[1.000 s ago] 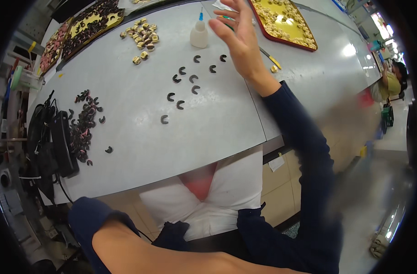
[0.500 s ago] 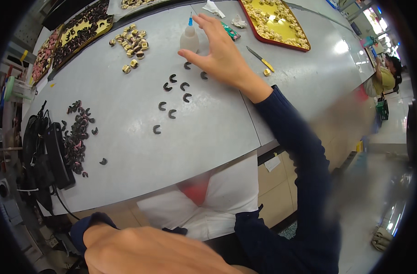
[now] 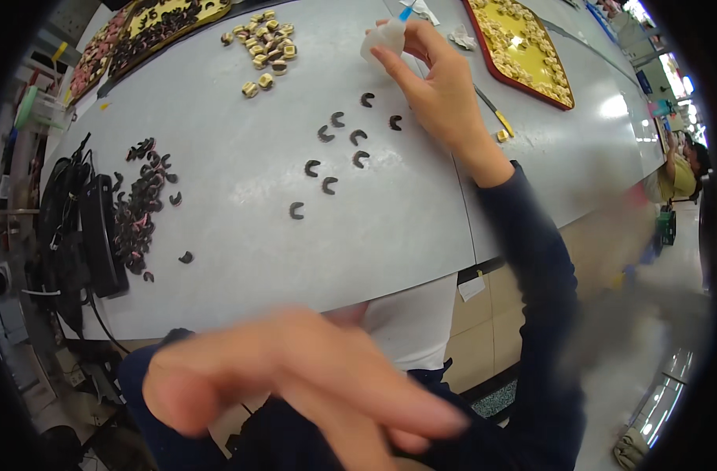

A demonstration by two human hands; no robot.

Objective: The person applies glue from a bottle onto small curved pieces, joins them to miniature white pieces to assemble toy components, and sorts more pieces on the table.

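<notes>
My right hand (image 3: 449, 102) grips a translucent white squeeze bottle (image 3: 380, 42) with a blue needle tip, at the far middle of the grey table (image 3: 241, 243). The bottle leans to the right, its tip pointing up and away. Just nearer than this hand lie several small black C-shaped pieces (image 3: 312, 168), spaced apart on the tabletop. Close to the camera, below the table's front edge, my left hand (image 3: 288, 361) is blurred; its fingers stretch to the right, with nothing visible in them.
A heap of black curved pieces (image 3: 142, 204) lies left, beside a black box with cables (image 3: 103, 235). Small cream-and-dark blocks (image 3: 260, 47) cluster far left of centre. A red-rimmed yellow tray (image 3: 523, 47) and a yellow-handled knife (image 3: 504, 123) are at right. Another person (image 3: 676, 177) sits far right.
My right hand has closed round the bottle, which stood upright before and is now tilted. My left hand has turned, its fingers stretching right. The whole view has shifted a little.
</notes>
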